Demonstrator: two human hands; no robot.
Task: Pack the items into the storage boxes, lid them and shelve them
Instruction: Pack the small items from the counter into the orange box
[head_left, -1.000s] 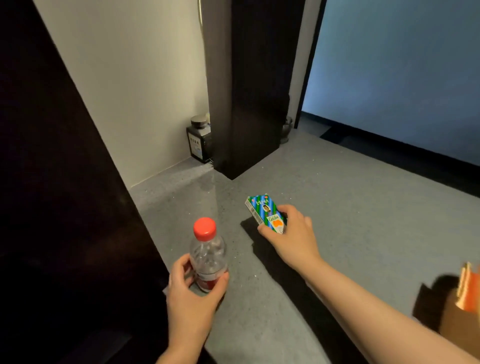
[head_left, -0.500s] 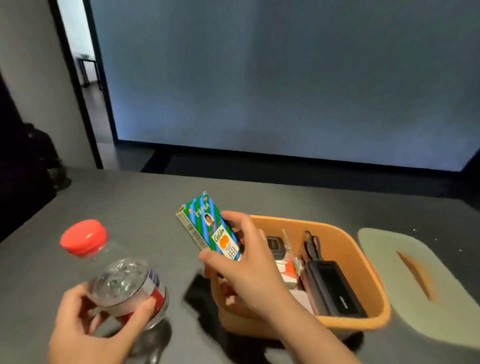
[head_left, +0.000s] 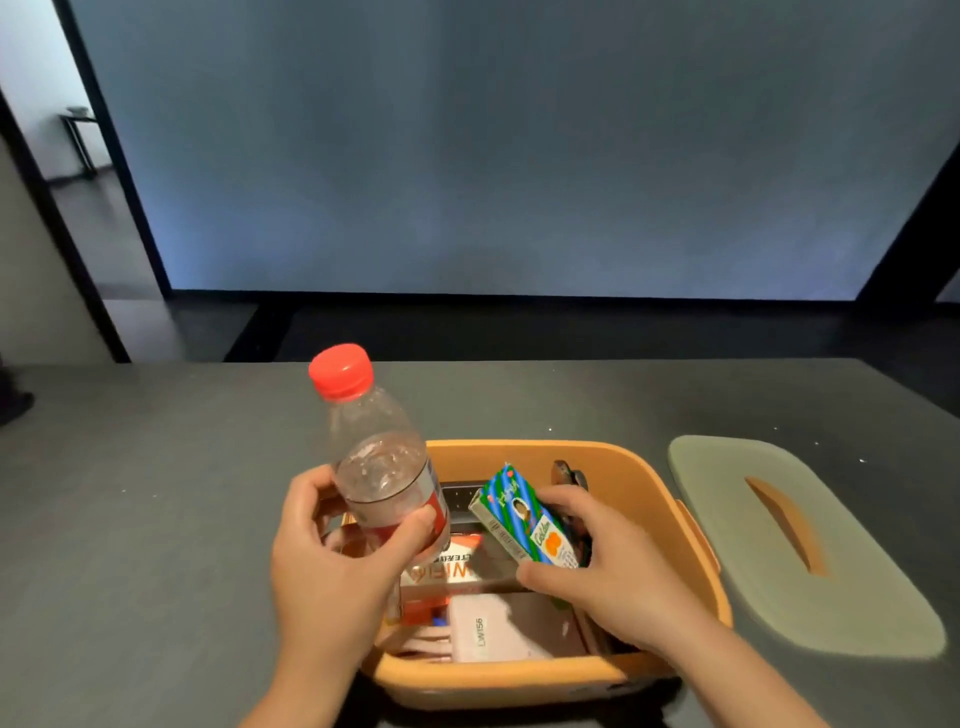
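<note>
An orange storage box sits on the grey table straight in front of me, holding several small items. My left hand grips a clear plastic bottle with a red cap, held upright over the box's left rim. My right hand holds a small green-and-blue striped carton tilted just above the box's contents. Inside lie a white charger and an orange-and-white packet. A grey-green lid with an orange handle slot lies flat to the right of the box.
The grey table stretches wide to the left and behind the box. Beyond its far edge stands a large blue-grey wall, and a doorway opens at the far left.
The view swung from a corner to the box. Both hands moved in over the box: the bottle came right and up to its left rim, the carton lowered toward the contents.
</note>
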